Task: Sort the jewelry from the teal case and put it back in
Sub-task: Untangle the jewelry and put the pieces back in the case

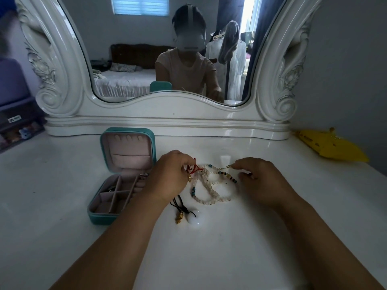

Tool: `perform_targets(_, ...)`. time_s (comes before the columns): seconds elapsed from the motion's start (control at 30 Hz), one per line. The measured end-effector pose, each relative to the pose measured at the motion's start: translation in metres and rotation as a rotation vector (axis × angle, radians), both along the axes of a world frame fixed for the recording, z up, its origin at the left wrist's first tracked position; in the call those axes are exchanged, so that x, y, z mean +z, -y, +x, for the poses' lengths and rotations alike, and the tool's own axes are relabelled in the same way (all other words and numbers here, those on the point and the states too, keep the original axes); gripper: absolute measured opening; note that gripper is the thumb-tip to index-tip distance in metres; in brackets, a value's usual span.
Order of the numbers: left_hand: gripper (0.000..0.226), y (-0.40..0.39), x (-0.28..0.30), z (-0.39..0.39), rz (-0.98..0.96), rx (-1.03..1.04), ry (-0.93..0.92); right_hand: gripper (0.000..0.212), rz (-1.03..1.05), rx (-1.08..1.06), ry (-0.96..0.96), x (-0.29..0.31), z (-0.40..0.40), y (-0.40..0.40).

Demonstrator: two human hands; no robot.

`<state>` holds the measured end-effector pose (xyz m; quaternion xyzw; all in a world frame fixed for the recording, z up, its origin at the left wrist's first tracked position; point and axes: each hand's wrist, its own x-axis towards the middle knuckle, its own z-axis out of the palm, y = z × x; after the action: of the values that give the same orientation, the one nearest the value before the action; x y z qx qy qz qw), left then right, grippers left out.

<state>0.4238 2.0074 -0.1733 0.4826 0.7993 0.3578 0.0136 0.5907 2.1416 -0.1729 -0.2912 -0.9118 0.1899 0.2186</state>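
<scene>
The teal case point(98, 216) stands open on the white dressing table, its pink lid upright and its divided tray mostly bare. Just right of it my left hand point(167, 176) pinches a red cord point(195, 167) with a small gold charm hanging below. My right hand point(261, 181) pinches the thin end of a pale bead necklace point(206, 187) that lies tangled between both hands, with a few coloured beads on it. Nearer to me lie a black cord with a gold charm point(179, 218) and a round white pendant point(195, 220).
A large white carved mirror point(167, 114) stands at the back of the table and reflects a person and the room. A yellow packet point(330, 147) lies at the far right, near the grey wall. The table's left edge runs past the case.
</scene>
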Motion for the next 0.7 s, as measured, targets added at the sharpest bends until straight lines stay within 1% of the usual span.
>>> perform_targets(0.1,0.047,0.000,0.001,-0.003,0.015,0.038,0.080,0.034,0.040,0.130,-0.008,0.004,-0.010,0.017)
perform_targets(0.17,0.050,0.001,0.000,-0.004,0.008,0.035,0.114,0.036,0.021,0.213,0.024,0.003,-0.019,0.027)
perform_targets(0.2,0.051,0.001,0.000,-0.005,0.006,0.033,0.118,0.033,0.022,0.262,0.045,-0.001,-0.024,0.031)
perform_targets(0.27,0.054,0.002,-0.001,-0.007,0.013,0.032,0.124,0.020,0.031,0.305,0.115,-0.009,-0.032,0.037)
perform_targets(0.33,0.055,0.002,0.000,-0.008,0.015,0.031,0.130,0.017,0.068,0.321,0.160,-0.014,-0.036,0.042)
perform_targets(0.43,0.055,0.002,0.001,-0.007,0.003,0.014,0.117,0.013,0.091,0.362,0.101,-0.016,-0.038,0.051)
perform_targets(0.6,0.047,0.001,0.000,-0.006,-0.017,-0.025,0.089,0.014,0.026,0.417,0.063,-0.009,-0.036,0.065)
perform_targets(0.7,0.037,0.002,0.000,-0.003,-0.006,-0.063,0.080,0.020,-0.037,0.367,-0.025,-0.004,-0.030,0.068)
